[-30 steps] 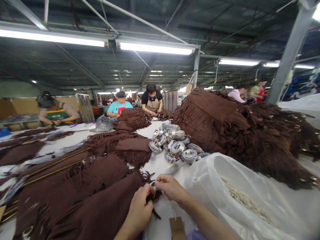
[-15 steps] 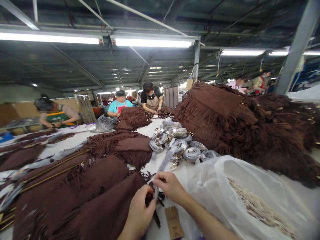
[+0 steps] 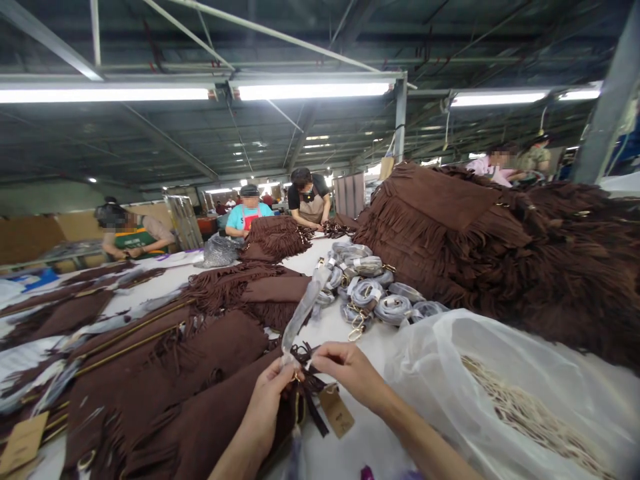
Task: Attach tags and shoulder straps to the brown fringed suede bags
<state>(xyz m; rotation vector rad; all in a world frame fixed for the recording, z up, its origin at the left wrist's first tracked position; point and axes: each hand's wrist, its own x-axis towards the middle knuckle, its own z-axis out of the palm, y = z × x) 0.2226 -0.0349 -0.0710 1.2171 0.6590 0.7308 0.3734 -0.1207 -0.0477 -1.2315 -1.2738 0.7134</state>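
Lit tubes (image 3: 315, 91) cross the upper frame, above a white tabletop (image 3: 373, 353) crowded with brown goods. Work on the brown fringed piece (image 3: 220, 400) at lower centre looks partway: a tag (image 3: 336, 410) shows at its edge, while the plastic strip (image 3: 303, 313) stands loose, pinched at its base by the left hand's fingers (image 3: 286, 373). Right hand (image 3: 350, 373): fingertips drawn together just right of the strip's base; whether they grip anything, I cannot tell. Wrapped coils (image 3: 367, 293) remain heaped mid-frame.

Bare left hand (image 3: 267, 397), bare right hand (image 3: 345, 367): pinching close together.
I'm curling the fingers (image 3: 330, 353) of both, forearms (image 3: 420, 430) angling inward.
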